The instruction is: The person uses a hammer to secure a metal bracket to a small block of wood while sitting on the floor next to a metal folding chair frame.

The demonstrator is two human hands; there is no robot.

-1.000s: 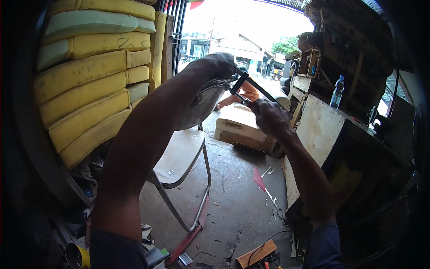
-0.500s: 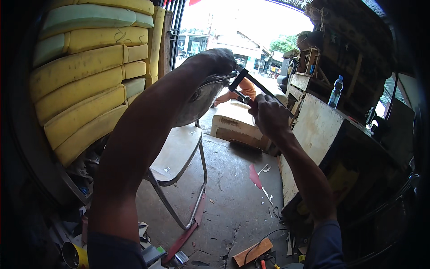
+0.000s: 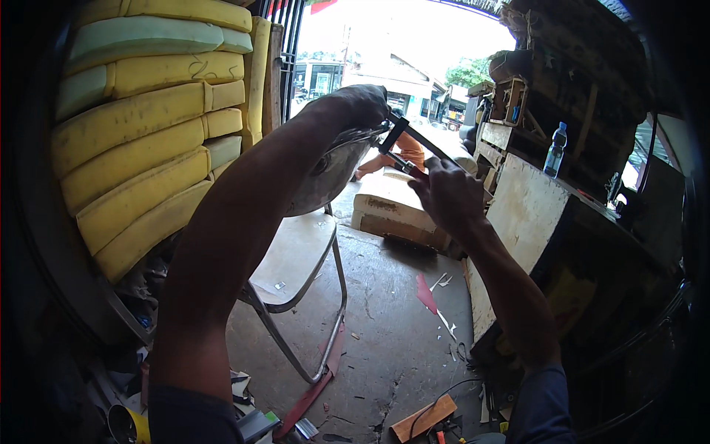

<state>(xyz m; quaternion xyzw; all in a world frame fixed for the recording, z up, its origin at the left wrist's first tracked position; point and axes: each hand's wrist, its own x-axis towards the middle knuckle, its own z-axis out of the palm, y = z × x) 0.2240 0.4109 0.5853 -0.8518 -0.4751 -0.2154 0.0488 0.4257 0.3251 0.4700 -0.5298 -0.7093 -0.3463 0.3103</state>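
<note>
Twisting crookedly could make the clamp (image 3: 396,136), at one o'clock, slip against the chair (image 3: 297,255); right grip (image 3: 449,194) is wrapped around its handle (image 3: 418,175), left grip (image 3: 364,105) I cannot tell.

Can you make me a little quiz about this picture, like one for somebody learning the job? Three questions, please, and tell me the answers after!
1. What kind of tool does the person's right hand hold?

2. True or false: the clear bottle with the blue cap is lying on the floor.

3. What colour are most of the stacked foam pads on the left?
A) red
B) yellow
C) black

Key:
1. A clamp, with a long dark bar.
2. False: it stands upright on the cabinet at the right.
3. B
</note>
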